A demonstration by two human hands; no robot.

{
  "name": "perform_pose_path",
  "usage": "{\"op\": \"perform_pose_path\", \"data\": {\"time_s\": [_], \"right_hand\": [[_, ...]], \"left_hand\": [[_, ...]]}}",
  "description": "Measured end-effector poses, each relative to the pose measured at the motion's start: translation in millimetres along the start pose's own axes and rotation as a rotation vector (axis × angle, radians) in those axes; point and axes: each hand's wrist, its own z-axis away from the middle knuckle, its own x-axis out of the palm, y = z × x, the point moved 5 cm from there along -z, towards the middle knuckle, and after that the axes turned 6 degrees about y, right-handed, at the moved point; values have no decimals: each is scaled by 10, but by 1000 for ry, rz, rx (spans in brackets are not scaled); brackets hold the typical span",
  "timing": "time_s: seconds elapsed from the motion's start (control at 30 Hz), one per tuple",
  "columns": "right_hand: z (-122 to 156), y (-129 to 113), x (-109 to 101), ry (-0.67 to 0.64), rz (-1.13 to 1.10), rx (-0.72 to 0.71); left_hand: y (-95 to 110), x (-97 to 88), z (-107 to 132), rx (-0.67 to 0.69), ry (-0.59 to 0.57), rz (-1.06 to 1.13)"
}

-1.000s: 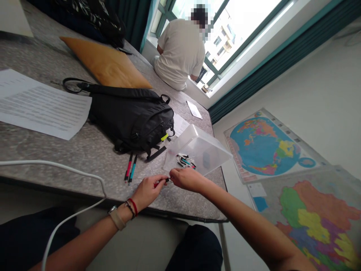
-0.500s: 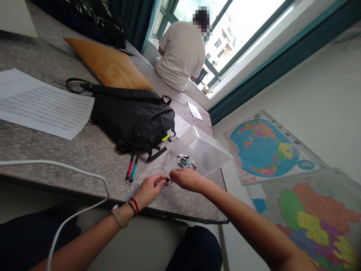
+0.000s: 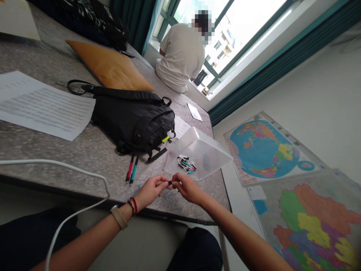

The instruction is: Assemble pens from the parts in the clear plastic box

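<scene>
The left hand [image 3: 150, 190] and right hand [image 3: 188, 189] both pinch a small black pen part [image 3: 170, 183] between their fingertips, just below a clear plastic box [image 3: 214, 158].

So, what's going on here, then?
A person is pinching a small black cylindrical piece between their left hand and right hand. Just beyond, a clear plastic box lies tilted, with a small heap of black and teal pen parts showing through it. Two slim red and teal pens lie on the speckled grey padded surface beside a black backpack. Another person sits facing the window.
</scene>
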Motion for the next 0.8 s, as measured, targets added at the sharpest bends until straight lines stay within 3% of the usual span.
{"op": "perform_pose_path", "data": {"time_s": [0.23,0.5,0.67,0.8], "right_hand": [[112,92,174,27,148,17],[405,229,460,81,-132,281],[729,125,469,83,-91,233],[1031,92,494,62,-57,173]], "left_hand": [[-57,110,65,-35,-100,-35],[78,188,252,129,-119,-365],[80,253,350,242,-130,-682],[-38,443,524,324,-229,-889]]}}
